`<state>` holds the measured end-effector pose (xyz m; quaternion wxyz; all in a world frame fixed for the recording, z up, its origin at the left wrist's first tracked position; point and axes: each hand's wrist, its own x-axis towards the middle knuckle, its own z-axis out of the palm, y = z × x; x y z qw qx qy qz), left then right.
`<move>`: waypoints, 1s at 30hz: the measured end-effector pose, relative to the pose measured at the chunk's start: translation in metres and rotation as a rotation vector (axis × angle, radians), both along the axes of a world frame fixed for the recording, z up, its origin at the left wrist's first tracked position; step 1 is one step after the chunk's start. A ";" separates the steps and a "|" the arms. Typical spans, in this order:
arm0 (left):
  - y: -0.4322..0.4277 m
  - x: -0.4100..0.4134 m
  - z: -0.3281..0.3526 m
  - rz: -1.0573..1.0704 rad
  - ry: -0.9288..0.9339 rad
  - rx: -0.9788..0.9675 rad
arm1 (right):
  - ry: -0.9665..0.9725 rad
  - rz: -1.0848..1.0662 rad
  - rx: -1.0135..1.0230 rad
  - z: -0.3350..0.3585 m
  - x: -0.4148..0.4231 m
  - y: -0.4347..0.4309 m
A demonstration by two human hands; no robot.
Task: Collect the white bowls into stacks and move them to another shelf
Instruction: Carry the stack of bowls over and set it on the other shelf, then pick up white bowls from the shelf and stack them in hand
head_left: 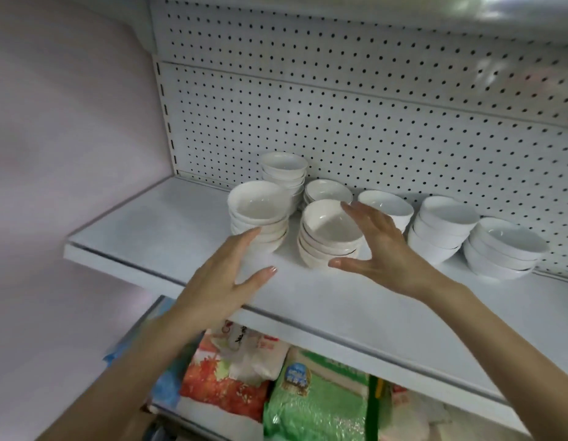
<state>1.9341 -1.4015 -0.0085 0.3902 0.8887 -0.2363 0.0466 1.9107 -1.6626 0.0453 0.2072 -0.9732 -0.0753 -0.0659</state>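
Several stacks of white bowls stand on a white shelf [168,230]. A front left stack [260,211] and a front middle stack [327,233] are nearest to me. Behind them are a taller stack [284,170] and a low stack [327,190]. More stacks sit to the right [387,206], [441,230], [505,246]. My left hand [225,281] is open, its fingertips at the base of the front left stack. My right hand [378,246] is open with fingers spread at the right side of the front middle stack, holding nothing.
A white pegboard [371,122] backs the shelf, and a pale wall [69,138] closes the left side. Below the shelf lie bags of packaged food, one orange [225,383] and one green [314,405].
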 end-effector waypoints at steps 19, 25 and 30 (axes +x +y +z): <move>0.450 -0.555 0.141 1.209 -0.022 1.167 | -0.308 1.521 -0.582 0.114 -0.281 0.609; 0.449 -0.789 0.175 1.625 0.374 1.208 | -0.419 1.948 -0.611 0.146 -0.493 0.757; 0.442 -0.935 0.201 1.913 0.681 1.195 | -0.494 2.264 -0.505 0.165 -0.649 0.822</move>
